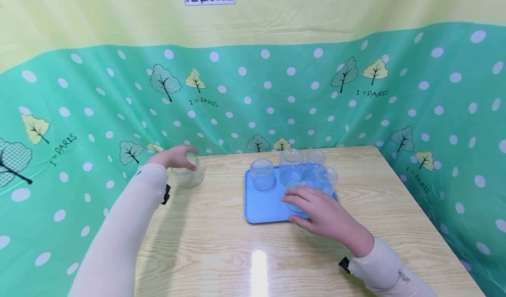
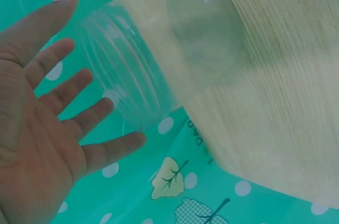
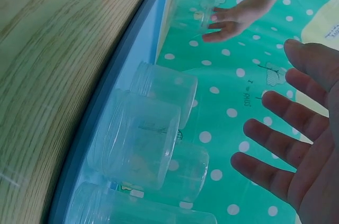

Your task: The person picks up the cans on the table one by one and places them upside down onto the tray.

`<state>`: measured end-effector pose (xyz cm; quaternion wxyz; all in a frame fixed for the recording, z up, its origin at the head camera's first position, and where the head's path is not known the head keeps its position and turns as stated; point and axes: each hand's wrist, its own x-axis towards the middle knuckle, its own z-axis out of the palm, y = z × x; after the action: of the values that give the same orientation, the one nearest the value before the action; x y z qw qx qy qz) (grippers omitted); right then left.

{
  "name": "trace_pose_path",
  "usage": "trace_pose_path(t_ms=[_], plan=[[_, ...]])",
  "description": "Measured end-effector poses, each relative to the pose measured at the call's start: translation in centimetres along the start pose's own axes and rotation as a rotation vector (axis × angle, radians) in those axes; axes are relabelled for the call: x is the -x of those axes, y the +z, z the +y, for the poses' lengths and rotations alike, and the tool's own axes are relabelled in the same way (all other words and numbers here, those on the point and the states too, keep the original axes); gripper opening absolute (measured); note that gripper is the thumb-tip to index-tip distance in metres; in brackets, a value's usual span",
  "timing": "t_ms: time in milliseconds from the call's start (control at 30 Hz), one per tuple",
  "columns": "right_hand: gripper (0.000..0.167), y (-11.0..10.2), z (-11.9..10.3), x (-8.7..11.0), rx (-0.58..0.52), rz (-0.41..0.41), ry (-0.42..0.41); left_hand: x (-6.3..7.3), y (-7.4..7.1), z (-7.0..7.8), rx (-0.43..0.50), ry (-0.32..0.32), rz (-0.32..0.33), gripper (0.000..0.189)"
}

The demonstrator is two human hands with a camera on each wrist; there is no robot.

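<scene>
A clear wide-mouthed jar (image 1: 191,179) stands upright at the table's left. My left hand (image 1: 174,157) is over its mouth. In the left wrist view the fingers (image 2: 100,113) are spread beside the threaded rim of the jar (image 2: 212,49); whether they touch it I cannot tell. A blue tray (image 1: 261,211) in the middle carries several clear jars, which appear to stand mouth down. My right hand (image 1: 322,213) hovers over the front jar (image 1: 295,185), partly hiding it. The right wrist view shows those fingers (image 3: 275,139) loosely extended, apart from the nearest jar (image 3: 140,139).
Other jars on the tray are a back-left one (image 1: 262,176), a taller one (image 1: 291,165) and two at the right. The wooden table (image 1: 221,244) meets a green dotted curtain (image 1: 245,99) along its back and sides.
</scene>
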<state>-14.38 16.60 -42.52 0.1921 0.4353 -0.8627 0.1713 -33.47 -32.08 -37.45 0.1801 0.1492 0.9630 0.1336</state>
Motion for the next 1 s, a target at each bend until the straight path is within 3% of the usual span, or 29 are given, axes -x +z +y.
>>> trace_pose_path(t_ms=[400,1000], plan=[[0.049,0.04,-0.18,-0.02,0.009,-0.009,0.005,0.19,-0.15,0.73,-0.004,-0.073,-0.036,0.075],[0.045,0.33,-0.20,0.13,0.000,-0.003,-0.024,0.03,0.14,0.36,0.003,-0.061,-0.038,0.075]])
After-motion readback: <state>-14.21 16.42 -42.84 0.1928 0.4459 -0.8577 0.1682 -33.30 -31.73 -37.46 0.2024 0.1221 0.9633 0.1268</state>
